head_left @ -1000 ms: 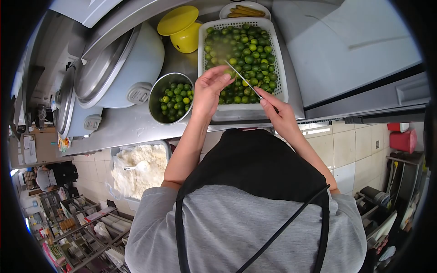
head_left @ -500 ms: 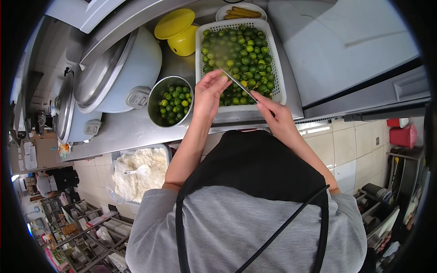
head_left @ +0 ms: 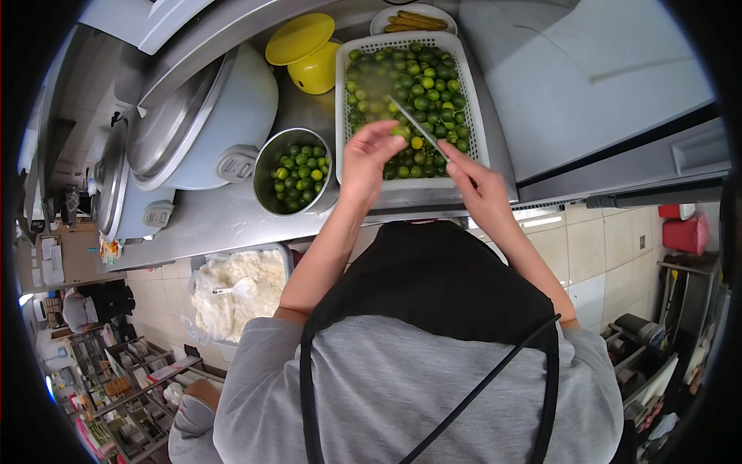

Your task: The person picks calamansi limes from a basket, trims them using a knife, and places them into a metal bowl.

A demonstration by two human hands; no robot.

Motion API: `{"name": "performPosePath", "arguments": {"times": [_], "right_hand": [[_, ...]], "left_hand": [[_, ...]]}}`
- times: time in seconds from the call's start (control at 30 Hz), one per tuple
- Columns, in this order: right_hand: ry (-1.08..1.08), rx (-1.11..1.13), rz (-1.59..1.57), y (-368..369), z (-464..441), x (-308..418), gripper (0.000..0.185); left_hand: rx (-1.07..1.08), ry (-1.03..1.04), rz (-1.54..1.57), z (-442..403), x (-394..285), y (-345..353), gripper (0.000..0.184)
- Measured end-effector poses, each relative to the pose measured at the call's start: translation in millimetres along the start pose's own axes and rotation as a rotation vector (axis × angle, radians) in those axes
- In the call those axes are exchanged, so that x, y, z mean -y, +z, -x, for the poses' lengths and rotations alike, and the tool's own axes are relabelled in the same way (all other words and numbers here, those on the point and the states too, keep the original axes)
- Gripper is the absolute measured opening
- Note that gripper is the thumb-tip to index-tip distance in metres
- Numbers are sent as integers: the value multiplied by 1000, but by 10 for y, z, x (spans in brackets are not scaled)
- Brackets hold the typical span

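My left hand [head_left: 366, 161] is over the near left part of a white perforated basket [head_left: 341, 108] of small green limes [head_left: 433, 97]. Its thumb and fingers pinch one small green lime [head_left: 400, 131]. In my right hand [head_left: 481, 187], at the near right side of the basket, is a knife [head_left: 418, 127]. The thin blade slants up and left over the limes, just beyond my left fingertips. Left of my left forearm, a round metal pot [head_left: 260, 189] stands on the counter with more green limes [head_left: 300, 172] inside.
Behind the pot stands a yellow scale [head_left: 313, 68]. Large rice cookers [head_left: 247, 108] line the left side. A plate [head_left: 377, 23] of brown sticks lies beyond the basket. Below the counter is a tub of white rice-like food [head_left: 243, 290]. A person's grey sleeve [head_left: 192, 433] shows at lower left.
My left hand has moved right and now pinches a lime clearly in view. The knife and right hand have shifted slightly right. Another person's sleeve has appeared at lower left.
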State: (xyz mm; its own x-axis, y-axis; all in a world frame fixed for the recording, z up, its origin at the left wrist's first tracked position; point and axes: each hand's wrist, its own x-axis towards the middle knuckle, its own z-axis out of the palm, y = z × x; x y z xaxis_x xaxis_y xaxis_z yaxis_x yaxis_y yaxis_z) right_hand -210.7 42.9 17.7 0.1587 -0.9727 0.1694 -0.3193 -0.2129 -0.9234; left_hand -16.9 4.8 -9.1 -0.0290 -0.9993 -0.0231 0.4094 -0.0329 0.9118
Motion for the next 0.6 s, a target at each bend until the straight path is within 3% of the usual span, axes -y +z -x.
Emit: {"name": "performPosePath", "arguments": {"times": [0.07,0.3,0.5,0.6], "right_hand": [[-95,50,-24,20,111,-17,31],[-36,87,15,-6,135,23,31],[-60,39,15,47,16,-1,31],[-37,63,9,42,30,19,31]], "left_hand": [[-71,86,37,-76,-18,-42,24],[-72,119,-23,-93,-97,-2,23],[11,26,-15,-57,-68,69,18],[33,-107,195,-57,-135,11,15]]}}
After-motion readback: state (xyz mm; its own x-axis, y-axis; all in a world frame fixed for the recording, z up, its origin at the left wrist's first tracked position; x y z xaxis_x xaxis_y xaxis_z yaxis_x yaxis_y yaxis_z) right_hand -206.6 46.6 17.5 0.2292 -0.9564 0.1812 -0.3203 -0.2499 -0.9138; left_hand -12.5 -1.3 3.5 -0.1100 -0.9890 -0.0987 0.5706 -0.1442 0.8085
